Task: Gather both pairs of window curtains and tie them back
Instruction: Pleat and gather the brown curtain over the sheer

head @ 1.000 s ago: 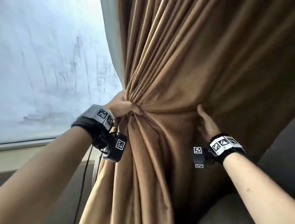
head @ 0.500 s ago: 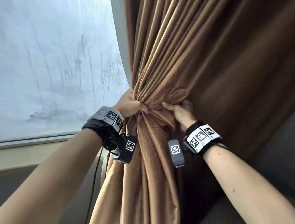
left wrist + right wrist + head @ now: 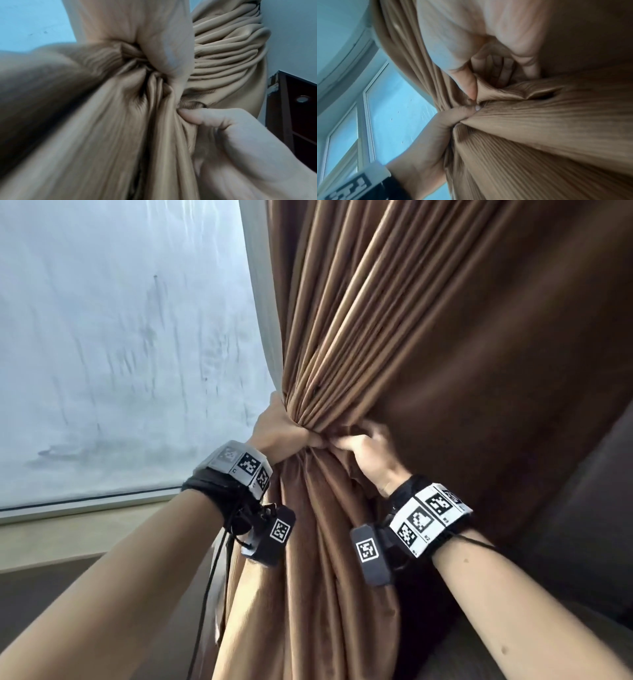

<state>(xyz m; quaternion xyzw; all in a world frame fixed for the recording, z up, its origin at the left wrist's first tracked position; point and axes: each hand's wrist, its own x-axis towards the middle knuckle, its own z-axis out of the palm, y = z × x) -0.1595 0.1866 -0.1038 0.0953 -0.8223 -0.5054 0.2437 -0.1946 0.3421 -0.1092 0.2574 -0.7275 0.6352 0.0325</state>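
Note:
A brown curtain (image 3: 394,344) hangs right of the window, bunched into tight pleats at mid height. My left hand (image 3: 284,429) grips the bunch from the window side, fingers wrapped round it. My right hand (image 3: 366,450) pinches further folds against the bunch from the right, its thumb tip beside the left thumb. In the left wrist view the right hand (image 3: 236,142) presses its thumb into the curtain (image 3: 106,135) below the gathered neck. In the right wrist view the left hand (image 3: 426,142) clamps the curtain (image 3: 547,128) and my right fingers (image 3: 469,82) dig into a fold. No tieback shows.
The frosted window pane (image 3: 120,344) fills the left, with a sill (image 3: 85,529) below it. A pale lining edge (image 3: 260,313) runs beside the curtain. A grey wall (image 3: 575,525) lies to the right. A dark wooden frame (image 3: 291,108) appears behind the curtain.
My right hand has swept leftward across the curtain, gathering loose cloth, and now meets the left hand at the bunch. The left hand has kept its grip.

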